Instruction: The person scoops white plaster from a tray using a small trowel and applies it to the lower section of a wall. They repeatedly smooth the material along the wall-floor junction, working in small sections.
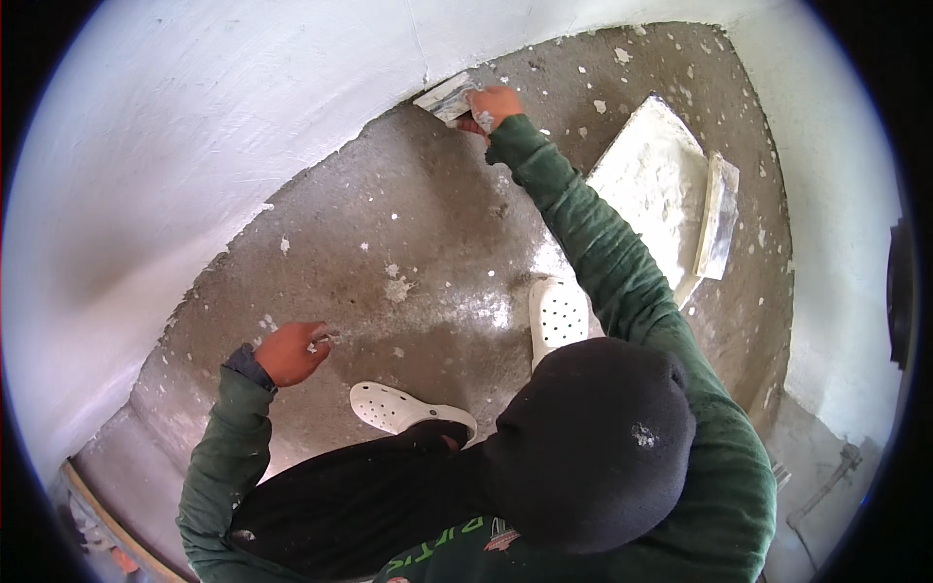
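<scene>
At the base of the white wall [224, 107], my right hand [496, 105] is closed on a plastering trowel [445, 97]. Its flat, whitish blade lies low, at the line where wall and floor meet. Lower left, my left hand [290, 355] hangs over the floor with its fingers curled together. Pale smears or bits show at those fingertips; whether they pinch anything is unclear. Right of my right forearm lies a board [649, 175] covered with wet white plaster. A wide, plaster-coated blade [717, 216] rests across the board's right edge.
White clogs, the left [394, 408] and the right [559, 316], stand on the brown-grey floor [360, 262], which is spotted with dried plaster. My bent knee in dark cloth [593, 447] hides part of the floor. Another white wall [826, 194] rises at the right.
</scene>
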The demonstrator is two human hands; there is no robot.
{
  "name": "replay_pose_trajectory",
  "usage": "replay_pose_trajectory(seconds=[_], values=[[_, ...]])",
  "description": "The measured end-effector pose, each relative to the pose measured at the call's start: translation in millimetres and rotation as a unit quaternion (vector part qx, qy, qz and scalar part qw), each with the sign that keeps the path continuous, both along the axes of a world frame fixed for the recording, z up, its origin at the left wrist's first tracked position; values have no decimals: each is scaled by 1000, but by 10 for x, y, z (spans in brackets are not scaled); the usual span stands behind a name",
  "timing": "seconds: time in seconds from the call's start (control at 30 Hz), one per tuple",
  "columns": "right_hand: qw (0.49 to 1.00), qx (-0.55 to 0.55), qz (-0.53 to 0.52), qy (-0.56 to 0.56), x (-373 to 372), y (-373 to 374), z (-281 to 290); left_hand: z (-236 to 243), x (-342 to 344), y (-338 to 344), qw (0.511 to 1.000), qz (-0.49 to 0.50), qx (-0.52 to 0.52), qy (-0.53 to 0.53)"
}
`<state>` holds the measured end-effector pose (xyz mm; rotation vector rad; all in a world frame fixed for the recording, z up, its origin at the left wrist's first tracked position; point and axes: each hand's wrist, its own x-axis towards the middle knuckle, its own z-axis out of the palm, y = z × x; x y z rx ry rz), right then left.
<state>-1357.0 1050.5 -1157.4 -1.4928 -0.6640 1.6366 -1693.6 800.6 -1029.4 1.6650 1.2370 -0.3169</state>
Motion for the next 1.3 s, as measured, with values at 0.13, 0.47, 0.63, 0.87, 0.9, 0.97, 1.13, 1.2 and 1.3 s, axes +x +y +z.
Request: replay_pose_trajectory(seconds=[0.13, 0.47, 0.63, 0.87, 0.9, 0.97, 1.13, 1.2, 1.3], values=[[637, 336, 415, -556, 122, 165, 187, 12, 52, -60, 1000, -12, -23, 12], [961, 142, 130, -201, 1794, -602, 1413, 9, 481, 167, 1000, -16, 4, -27], [717, 229, 69, -655, 3377, -1023, 1348, 38, 939, 345, 1000, -15, -6, -3], [813, 64, -29, -578, 4128, -1096, 790, 21, 1401, 494, 999, -15, -35, -24], [814, 65, -31, -576, 4185, -1022, 704, 63, 1436, 504, 999, -16, -18, -29], [782, 65, -15, -620, 4241, -848, 606, 78, 1453, 503, 1000, -14, -13, -25], [747, 59, -5, -662, 4318, -335, 501, 105, 1516, 499, 999, -25, 4, -21], [690, 68, -10, -721, 4177, -128, 491, 134, 1536, 490, 999, -32, -4, -3], [694, 86, 48, -713, 4003, -52, 567, 120, 1552, 500, 999, -44, -7, -9]])
